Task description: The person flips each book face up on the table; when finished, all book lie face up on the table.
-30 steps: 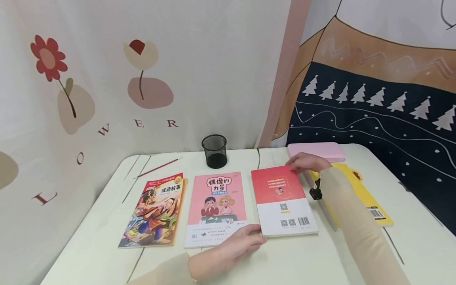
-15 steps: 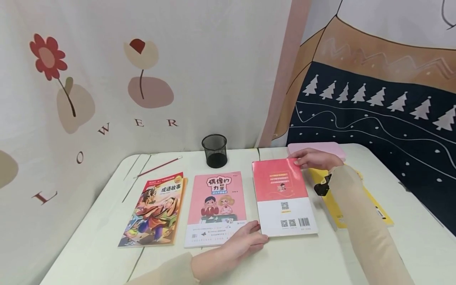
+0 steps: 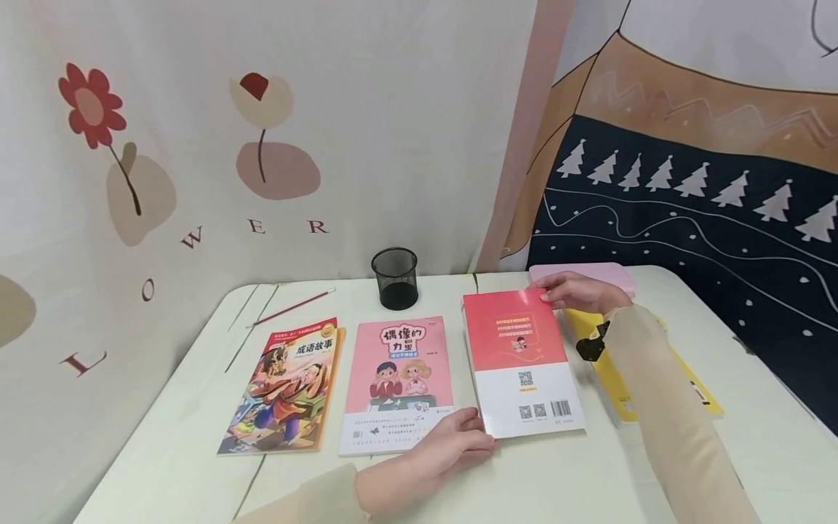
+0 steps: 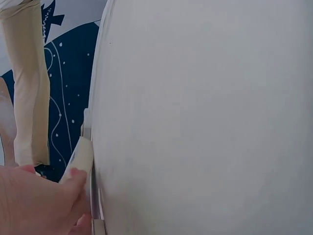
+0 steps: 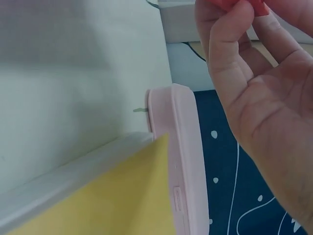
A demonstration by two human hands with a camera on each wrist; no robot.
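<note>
A book with a red-and-white back cover (image 3: 520,364) is raised at its far end, tilted over the table. My right hand (image 3: 583,292) pinches its far right corner; the right wrist view shows the red corner (image 5: 254,7) between thumb and fingers. At the near left corner, my left hand (image 3: 452,447) holds the book's edge, and in the left wrist view its fingers (image 4: 76,178) lie against the pale page edge (image 4: 83,152). To the left lie a pink-and-white book (image 3: 399,378) and a colourful storybook (image 3: 288,393) with orange edges.
Under my right forearm is a yellow book (image 3: 602,367), with a pink case (image 3: 609,273) behind it. A black mesh pen cup (image 3: 396,280) stands at the back of the white table (image 3: 196,407), beside a red pencil (image 3: 294,307). Printed curtains (image 3: 393,145) hang behind.
My right hand has risen and shifted slightly right, lifting the far end of the red-and-white book. My left hand stays at its near left corner, shifting slightly right.
</note>
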